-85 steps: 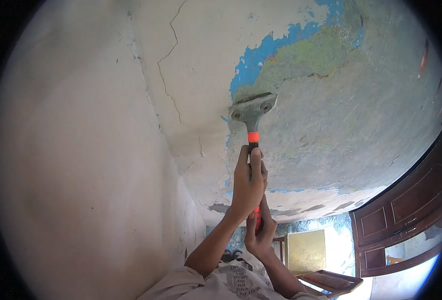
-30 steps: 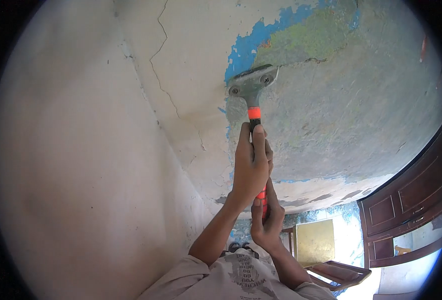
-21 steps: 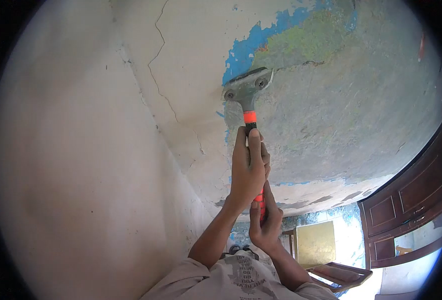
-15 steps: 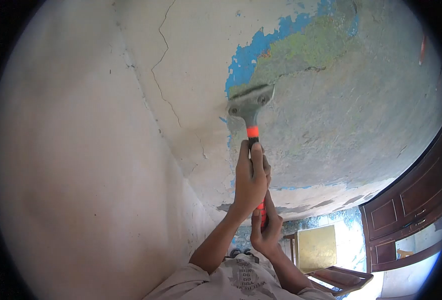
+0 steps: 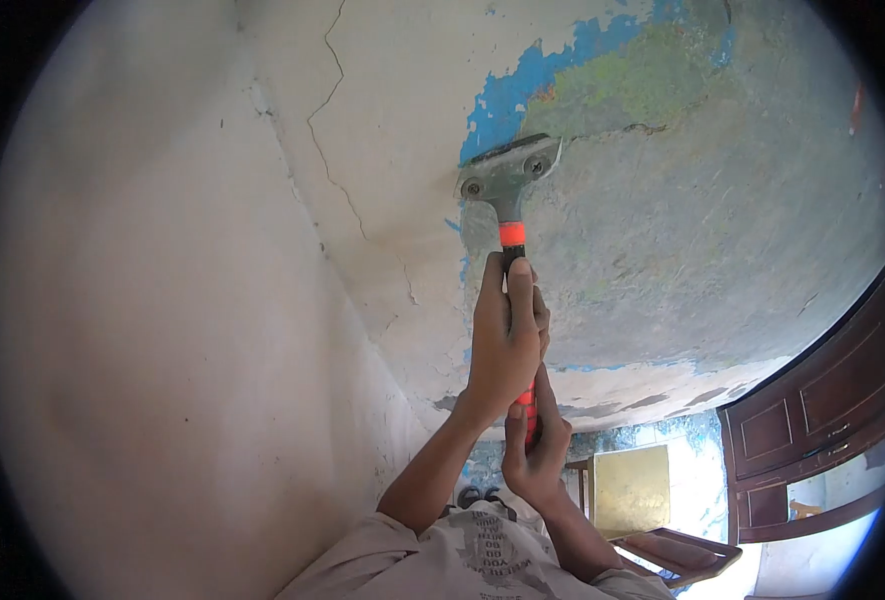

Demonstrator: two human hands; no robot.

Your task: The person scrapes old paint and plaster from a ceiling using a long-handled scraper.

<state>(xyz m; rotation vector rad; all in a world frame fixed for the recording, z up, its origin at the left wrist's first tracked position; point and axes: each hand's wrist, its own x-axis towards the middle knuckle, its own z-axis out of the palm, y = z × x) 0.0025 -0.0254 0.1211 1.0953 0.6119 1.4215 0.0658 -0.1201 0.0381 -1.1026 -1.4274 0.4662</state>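
The lower end of the scraper (image 5: pixel 507 185) handle is gripped by the right hand (image 5: pixel 534 455). Just above it, the left hand (image 5: pixel 504 340) is clamped round the same handle. The blade is pressed against the cracked wall (image 5: pixel 392 150), at the edge of the blue paint (image 5: pixel 507 100). Beyond, a brown door (image 5: pixel 822 400) is seen.

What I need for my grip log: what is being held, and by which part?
A scraper, gripped by its orange-and-black handle: the left hand wraps the upper part, the right hand the lower end.
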